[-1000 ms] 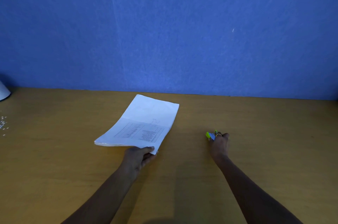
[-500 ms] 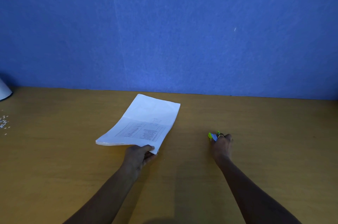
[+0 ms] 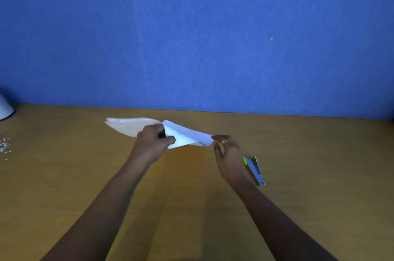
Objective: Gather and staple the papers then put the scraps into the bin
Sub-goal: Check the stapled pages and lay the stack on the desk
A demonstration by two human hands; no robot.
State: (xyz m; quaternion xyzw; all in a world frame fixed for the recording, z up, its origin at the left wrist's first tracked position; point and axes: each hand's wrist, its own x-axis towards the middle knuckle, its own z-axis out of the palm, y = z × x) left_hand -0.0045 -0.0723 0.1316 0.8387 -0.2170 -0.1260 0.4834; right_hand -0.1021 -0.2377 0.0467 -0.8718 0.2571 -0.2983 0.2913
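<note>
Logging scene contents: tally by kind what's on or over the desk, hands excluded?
Paper stack: 1
Stapler: 1
Cluster of white scraps: 1, bits too small to count
White object at left edge: 1
Total: 4

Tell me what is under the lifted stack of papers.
Under the stack of papers, held up by the left hand and right hand, only bare wooden desk shows. The desk directly beneath the stack's far part is hidden.

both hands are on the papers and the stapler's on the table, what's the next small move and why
Probably square the paper stack and lower it to the table. The left hand grips its middle, the right hand pinches one end, and it sags in the air, while the stapler lies free beside the right wrist.
</note>
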